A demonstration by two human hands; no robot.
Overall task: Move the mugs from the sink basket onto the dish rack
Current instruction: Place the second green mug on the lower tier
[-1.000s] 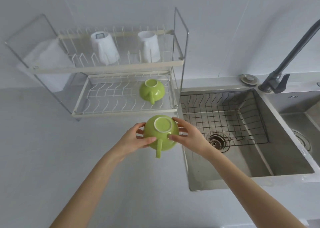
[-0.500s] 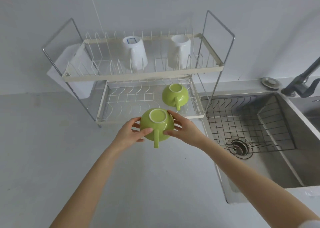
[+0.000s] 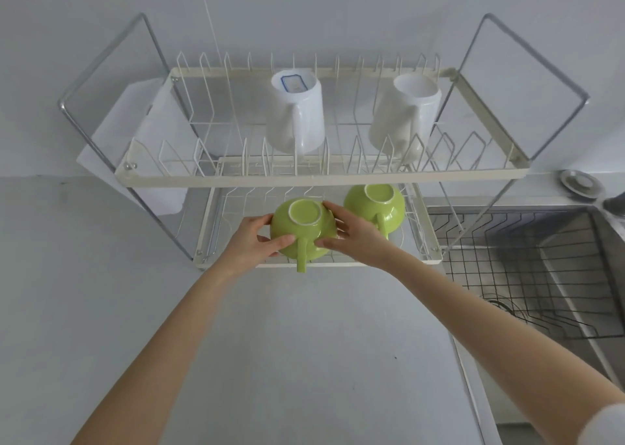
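Both hands hold a green mug (image 3: pixel 304 233) upside down at the front of the dish rack's (image 3: pixel 318 179) lower shelf, handle pointing toward the person. The left hand (image 3: pixel 252 241) and right hand (image 3: pixel 355 236) curl round its sides. A second green mug (image 3: pixel 375 204) sits just beside it, upturned.

Your left hand (image 3: pixel 252 241) and right hand (image 3: pixel 355 238) are both bare, with no rings, watch or gloves showing. Both forearms are uncovered up from the wrists. Far back from your right hand, at the elbow, the edge of a white sleeve (image 3: pixel 605 426) shows.
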